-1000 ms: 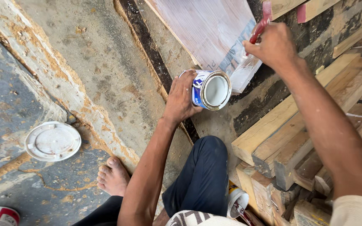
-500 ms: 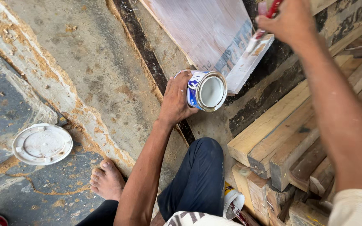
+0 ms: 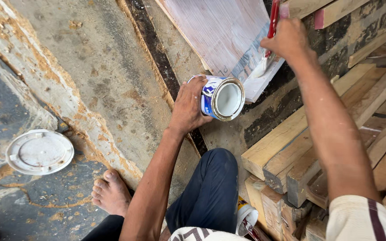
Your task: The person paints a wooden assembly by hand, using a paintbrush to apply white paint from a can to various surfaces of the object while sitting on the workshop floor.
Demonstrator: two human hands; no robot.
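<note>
The paintbrush (image 3: 269, 42), gripped in the right hand (image 3: 287, 41), had its bristles on the white board (image 3: 220, 31). The open paint can (image 3: 222, 98), tilted, sat clamped in the left hand (image 3: 190, 107) just beside it. Long, even strokes with the can held level would have suited, avoiding spills onto the timber stack (image 3: 318, 147).

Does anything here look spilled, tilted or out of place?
The open paint can in the left hand is tipped far over, its mouth sideways, yet nothing has spilled. A white lid lies apart on the floor.
</note>
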